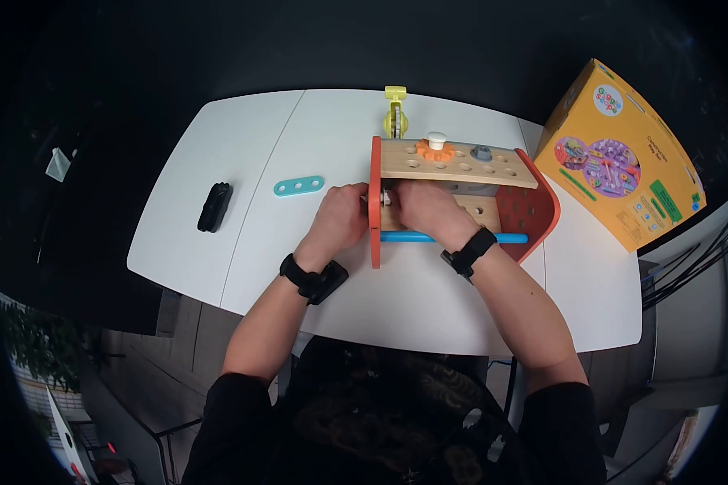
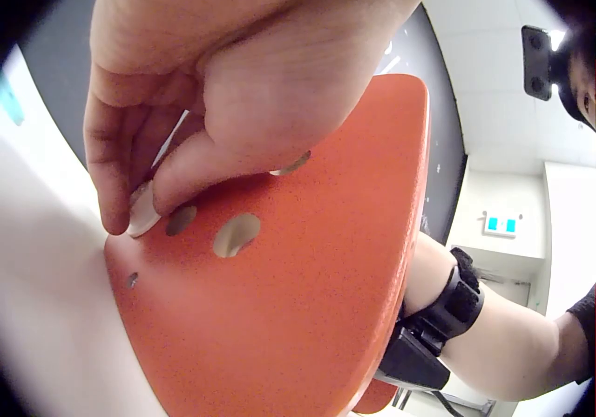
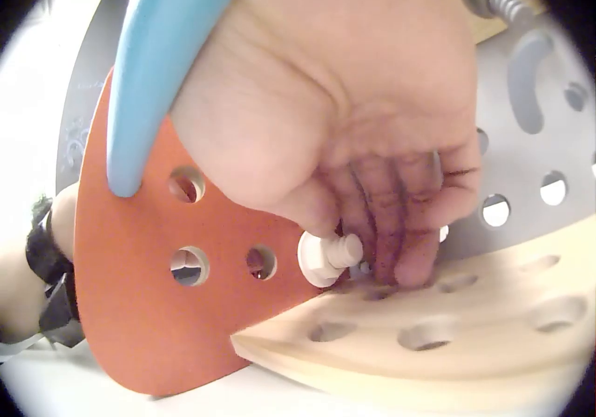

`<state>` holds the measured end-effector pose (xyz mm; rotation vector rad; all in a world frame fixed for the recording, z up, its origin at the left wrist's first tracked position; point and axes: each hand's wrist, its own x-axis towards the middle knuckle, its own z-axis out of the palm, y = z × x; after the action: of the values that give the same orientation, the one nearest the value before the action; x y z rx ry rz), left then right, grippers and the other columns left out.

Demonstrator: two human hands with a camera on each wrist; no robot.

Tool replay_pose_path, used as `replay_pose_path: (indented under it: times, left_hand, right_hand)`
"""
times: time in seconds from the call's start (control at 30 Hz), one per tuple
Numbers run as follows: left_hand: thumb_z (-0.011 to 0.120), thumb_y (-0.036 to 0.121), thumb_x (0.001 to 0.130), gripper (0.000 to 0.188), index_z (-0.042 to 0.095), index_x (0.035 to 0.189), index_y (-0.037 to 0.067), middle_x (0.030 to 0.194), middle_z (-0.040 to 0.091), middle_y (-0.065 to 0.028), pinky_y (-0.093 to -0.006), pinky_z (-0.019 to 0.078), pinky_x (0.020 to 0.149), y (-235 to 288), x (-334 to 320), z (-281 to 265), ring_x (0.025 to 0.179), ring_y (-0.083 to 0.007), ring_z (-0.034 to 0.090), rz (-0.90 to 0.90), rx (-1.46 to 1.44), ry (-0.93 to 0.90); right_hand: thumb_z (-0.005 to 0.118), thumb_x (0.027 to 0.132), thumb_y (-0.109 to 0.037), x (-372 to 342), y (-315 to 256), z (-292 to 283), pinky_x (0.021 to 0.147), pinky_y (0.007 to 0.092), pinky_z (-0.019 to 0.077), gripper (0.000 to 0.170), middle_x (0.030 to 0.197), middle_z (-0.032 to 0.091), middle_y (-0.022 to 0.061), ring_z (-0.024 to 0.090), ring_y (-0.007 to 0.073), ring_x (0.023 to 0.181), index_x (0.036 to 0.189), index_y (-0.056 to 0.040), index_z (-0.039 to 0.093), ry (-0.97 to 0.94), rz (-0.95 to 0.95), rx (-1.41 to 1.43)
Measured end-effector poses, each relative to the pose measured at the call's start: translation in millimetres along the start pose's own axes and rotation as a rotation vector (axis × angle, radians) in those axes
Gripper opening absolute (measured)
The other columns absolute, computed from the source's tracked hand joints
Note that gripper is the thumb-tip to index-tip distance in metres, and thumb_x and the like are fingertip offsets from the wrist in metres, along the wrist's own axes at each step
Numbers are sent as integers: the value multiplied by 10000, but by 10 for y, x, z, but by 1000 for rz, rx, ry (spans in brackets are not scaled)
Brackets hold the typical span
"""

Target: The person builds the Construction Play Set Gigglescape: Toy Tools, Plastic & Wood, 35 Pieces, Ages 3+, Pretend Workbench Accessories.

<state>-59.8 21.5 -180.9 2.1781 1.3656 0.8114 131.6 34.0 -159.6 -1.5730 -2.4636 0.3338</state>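
Note:
A toy workbench has a red side panel (image 2: 307,249) with round holes. Outside that panel, my left hand (image 1: 339,218) pinches the white head of a bolt (image 2: 143,210) between thumb and fingertips. My right hand (image 1: 433,212) reaches inside the bench under its wooden top. There the thumb and curled fingers are at a white nut (image 3: 318,260) against the panel's inner face, with the bolt's threaded end (image 3: 347,250) sticking out through it. The lower wooden board (image 3: 484,314) lies just below the right fingertips. A blue rod (image 1: 408,237) crosses the bench front below the right hand.
On the wooden top (image 1: 404,166) are an orange gear (image 1: 435,151) with a white knob and a grey nut (image 1: 481,153). A teal strip (image 1: 299,186) and a black object (image 1: 215,207) lie left. A yellow-green toy piece (image 1: 395,117) is behind; a yellow box (image 1: 623,162) stands right.

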Motion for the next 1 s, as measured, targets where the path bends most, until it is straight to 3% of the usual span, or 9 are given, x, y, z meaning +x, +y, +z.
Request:
replay_pose_path:
  times: [0.33,0.67,0.87,1.0]
  left_hand:
    - [761,109,818,290,726,1070,-31,854,724,-248,-453,580,769,43,1,-28,813,-433,702,-14,20,-24]
    - [766,136,834,301,726,1081,-31,852,728,-239,-444,582,764,33,-3,-31,815,-425,706,-28,4,-34]
    - [774,148,835,307,724,1087,-20,866,733,-231,-435,583,757,15,3,-15,818,-416,708,-11,46,-41]
    - [773,153,844,285,731,1079,-3,858,736,-220,-432,580,747,67,-2,-38,800,-408,709,-23,26,-32]
  right_hand:
    - [648,851,-92,-7,-33,-71,803,470,562,270,987,724,198,690,389,922,1111,-32,690,14,-14,115]
    - [623,909,-174,33,-8,18,849,472,560,296,1016,728,201,690,392,962,1165,-43,692,-46,18,63]
    - [607,905,-132,-9,-4,-31,867,472,554,313,1058,727,213,691,393,981,1195,-39,682,30,-60,128]
    - [601,880,-82,15,-34,-51,879,478,555,302,1067,716,224,682,398,1005,1166,-26,677,-48,-1,130]
